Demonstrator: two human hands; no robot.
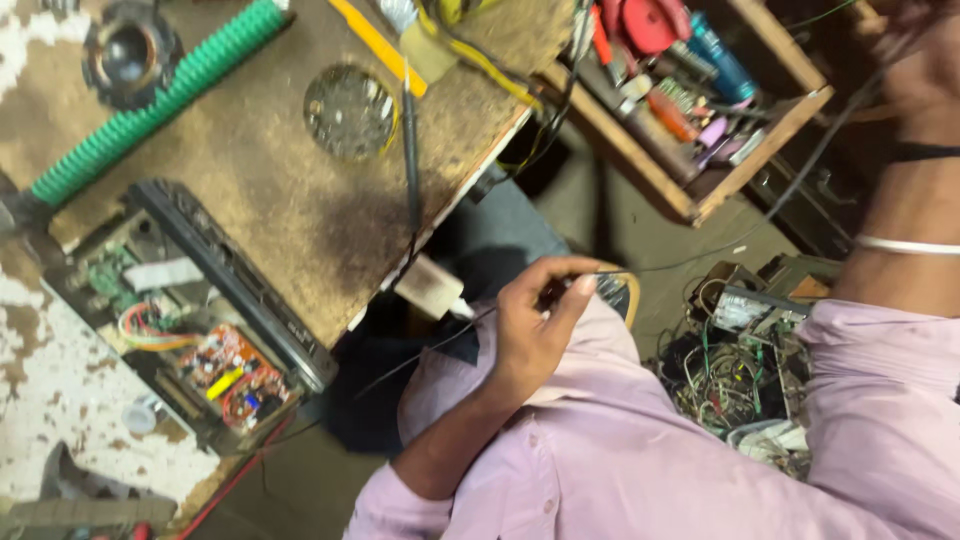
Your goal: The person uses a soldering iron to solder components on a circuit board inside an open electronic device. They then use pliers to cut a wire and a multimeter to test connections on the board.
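Left hand [535, 325] pinching thin black probe [470, 325], long axis slanting down-left toward open circuit chassis [200, 330]. Right hand [925, 60] raised, grip unclear.

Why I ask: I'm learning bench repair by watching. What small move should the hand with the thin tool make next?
Probably lift the thin tool toward the bench. The left hand pinches it low over the lap, well apart from the opened device, whose orange circuit boards lie exposed. The right hand is raised near the wooden tray; its grip is unclear.
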